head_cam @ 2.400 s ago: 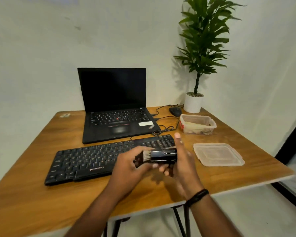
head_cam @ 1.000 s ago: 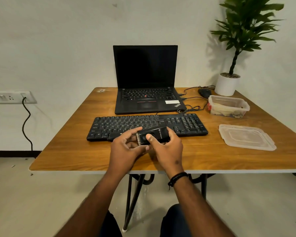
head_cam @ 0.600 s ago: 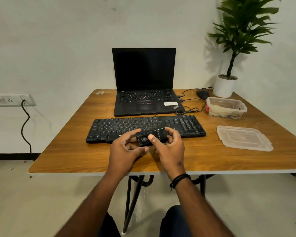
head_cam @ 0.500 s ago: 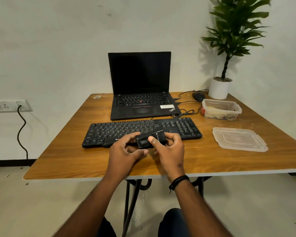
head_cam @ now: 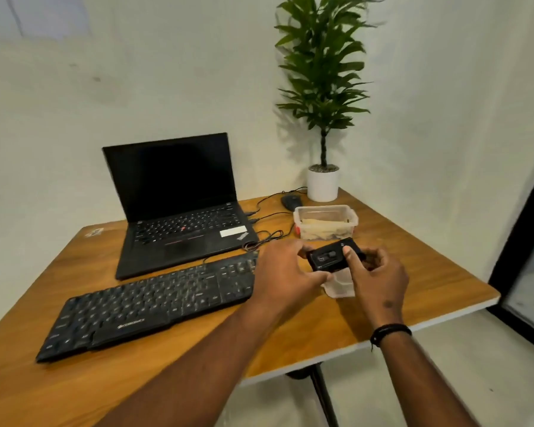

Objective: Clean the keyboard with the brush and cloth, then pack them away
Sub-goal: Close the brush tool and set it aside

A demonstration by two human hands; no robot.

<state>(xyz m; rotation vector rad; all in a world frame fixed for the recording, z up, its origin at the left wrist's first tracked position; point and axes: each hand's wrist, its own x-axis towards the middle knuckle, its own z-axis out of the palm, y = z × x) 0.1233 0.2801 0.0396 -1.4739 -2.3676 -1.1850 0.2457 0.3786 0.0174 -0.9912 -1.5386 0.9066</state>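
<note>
Both hands' grip [head_cam: 330,266] holds the small black brush [head_cam: 329,258], bristles hidden.

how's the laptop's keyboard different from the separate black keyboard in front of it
The black laptop stands open with its dark screen upright, and its built-in keys carry a red dot and red strip. The flat black external keyboard is wider, lies nearer the person, has no screen, and shows a pale logo on its front edge. The laptop has a white sticker on its palm rest; the keyboard shows none. Both are black and rest on the wooden table.
</note>
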